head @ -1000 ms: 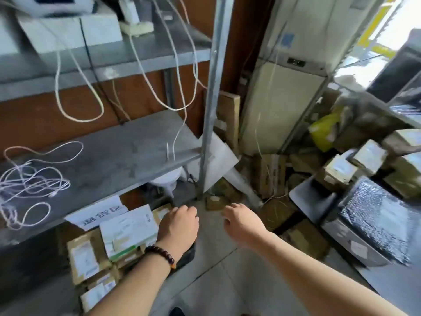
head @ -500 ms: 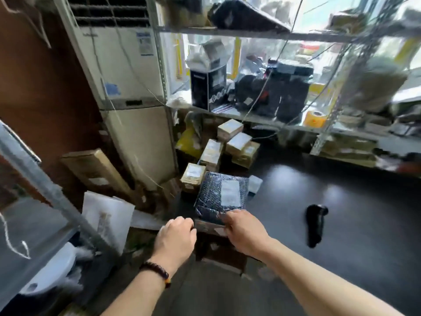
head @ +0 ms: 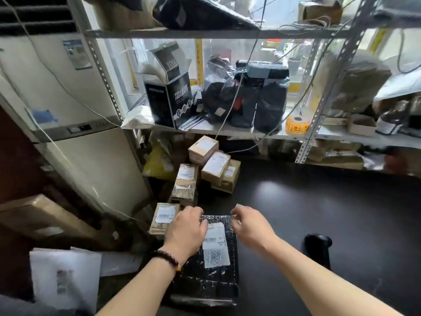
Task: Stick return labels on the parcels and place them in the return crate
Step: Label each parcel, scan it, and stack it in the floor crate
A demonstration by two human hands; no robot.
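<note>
In the head view, the black bubble-wrap parcel with a white printed label [head: 211, 265] lies flat on the dark glossy table [head: 319, 213], directly in front of the person. The left hand [head: 185, 231] rests on the parcel's upper left part, fingers curled down over the far edge, so it seems to press or hold the parcel. The right hand [head: 251, 226] is at the far right corner, with thumb and fingers drawn close together in a narrow pinch; whether it holds something thin there, I cannot tell.

To the left of the parcel stands a small brown cardboard box with a white label [head: 164, 218], and behind it a pile of similar brown boxes [head: 211, 165]. A black handheld device [head: 319, 245] lies on the table to the right. No return crate is visible here.

The risk, in my judgement: the bubble surface is uneven and shiny, so a new label may wrinkle or stick badly. The parcel may also slide on the smooth table and push the small box.
</note>
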